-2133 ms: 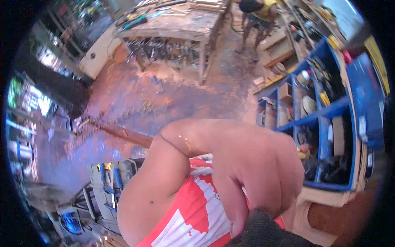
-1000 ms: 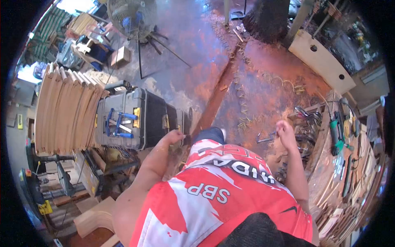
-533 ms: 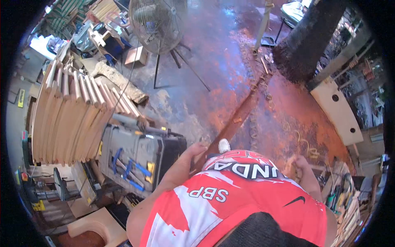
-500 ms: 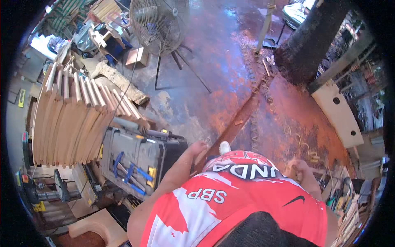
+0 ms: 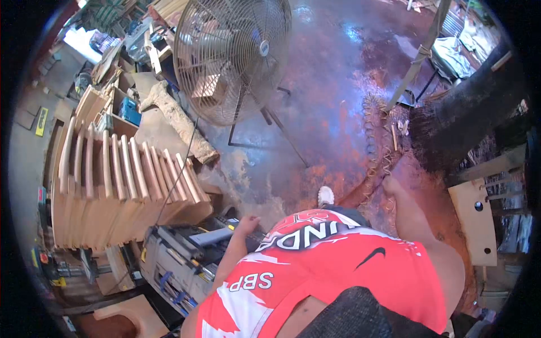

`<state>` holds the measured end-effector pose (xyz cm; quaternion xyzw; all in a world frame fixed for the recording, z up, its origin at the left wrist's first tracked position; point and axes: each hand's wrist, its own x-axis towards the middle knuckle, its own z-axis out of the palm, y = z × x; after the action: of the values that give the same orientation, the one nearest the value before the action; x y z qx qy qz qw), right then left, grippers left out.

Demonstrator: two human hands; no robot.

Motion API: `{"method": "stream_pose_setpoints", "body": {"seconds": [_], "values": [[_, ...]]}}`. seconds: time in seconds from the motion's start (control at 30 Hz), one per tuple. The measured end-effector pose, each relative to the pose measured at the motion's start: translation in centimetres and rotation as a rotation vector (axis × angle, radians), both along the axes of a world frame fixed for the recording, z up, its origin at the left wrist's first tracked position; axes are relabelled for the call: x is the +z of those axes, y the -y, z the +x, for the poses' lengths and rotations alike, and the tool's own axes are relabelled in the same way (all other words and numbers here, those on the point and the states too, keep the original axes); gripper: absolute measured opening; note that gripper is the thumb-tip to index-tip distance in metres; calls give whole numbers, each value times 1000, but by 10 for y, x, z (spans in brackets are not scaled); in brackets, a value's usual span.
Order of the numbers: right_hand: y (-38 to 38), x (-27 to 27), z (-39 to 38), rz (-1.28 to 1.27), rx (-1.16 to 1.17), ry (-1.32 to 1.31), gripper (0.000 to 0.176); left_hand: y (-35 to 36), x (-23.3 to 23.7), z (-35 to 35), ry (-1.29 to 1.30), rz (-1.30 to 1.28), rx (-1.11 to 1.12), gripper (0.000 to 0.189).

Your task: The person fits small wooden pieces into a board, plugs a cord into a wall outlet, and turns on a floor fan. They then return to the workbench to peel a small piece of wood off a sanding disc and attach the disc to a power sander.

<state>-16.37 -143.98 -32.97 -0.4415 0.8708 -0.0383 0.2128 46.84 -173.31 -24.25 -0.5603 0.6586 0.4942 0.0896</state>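
My left hand [image 5: 247,225] hangs beside the grey tool case [image 5: 174,256], its fingers loosely extended and nothing visible in them. Blue-handled clamps [image 5: 166,281] lie on the case lid. My right arm stretches forward over the reddish floor. At its end, my right hand [image 5: 390,185] overlaps the lower part of a coiled air hose [image 5: 370,146]; its fingers are small and blurred, and I cannot tell whether they grip the hose. A white shoe [image 5: 326,195] shows ahead of my red jersey [image 5: 332,265].
A large floor fan [image 5: 231,62] stands ahead on thin legs. Several curved wooden panels [image 5: 112,191] are stacked at the left, near a rough log [image 5: 180,121]. At the right are a dark trunk-like post [image 5: 468,132] and a board with two holes [image 5: 474,225].
My right hand has moved from beside my body out forward to the coiled hose. My left hand has shifted left and down. The view has tilted, bringing the fan lower.
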Motion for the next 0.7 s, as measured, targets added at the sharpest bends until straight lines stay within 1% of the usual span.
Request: {"method": "stream_pose_setpoints", "body": {"seconds": [0.03,0.07,0.1,0.13,0.17,0.2,0.23,0.27,0.3,0.33,0.4,0.43,0.47,0.5,0.53,0.6,0.63,0.67,0.7], "values": [[59,35,-12,43,20,29,29,7,25,-2,10,11,3,43],[99,53,-20,-304,135,103,31,15,27,-1,12,22,3,43],[139,58,-27,-347,113,152,31,23,24,5,-51,-25,72,41],[178,130,-2,-276,65,85,27,29,23,10,-109,-70,135,40],[205,159,9,-340,71,123,27,35,28,10,-146,-36,193,36],[224,176,15,-409,75,158,27,46,35,5,-140,-29,175,36],[236,192,21,-403,55,161,27,58,45,-1,-97,8,128,35],[242,204,31,-462,6,234,27,67,50,1,-48,46,78,34],[241,202,48,-525,-58,313,27,81,36,10,-126,71,12,34],[234,193,62,-531,-101,320,27,100,25,18,-112,34,-154,36],[203,163,83,-513,-149,231,29,137,-49,44,-4,-15,-268,37],[178,124,90,-417,-148,224,30,155,-42,43,2,-9,-300,37],[153,95,98,-320,-141,216,31,173,-26,31,-49,-10,-302,38],[130,95,119,-262,-188,210,33,188,-2,16,-99,-9,-300,38],[107,94,143,-203,-231,207,36,193,33,-6,-11,54,-256,39],[60,64,165,91,-352,297,39,223,-2,-5,-74,234,-176,39],[33,53,182,74,-387,233,38,233,-16,-5,-71,240,-185,39],[12,47,202,56,-420,169,38,243,-29,-6,-65,139,-278,39],[-2,56,218,174,-459,163,39,249,-35,-10,-62,35,-368,39]]}}
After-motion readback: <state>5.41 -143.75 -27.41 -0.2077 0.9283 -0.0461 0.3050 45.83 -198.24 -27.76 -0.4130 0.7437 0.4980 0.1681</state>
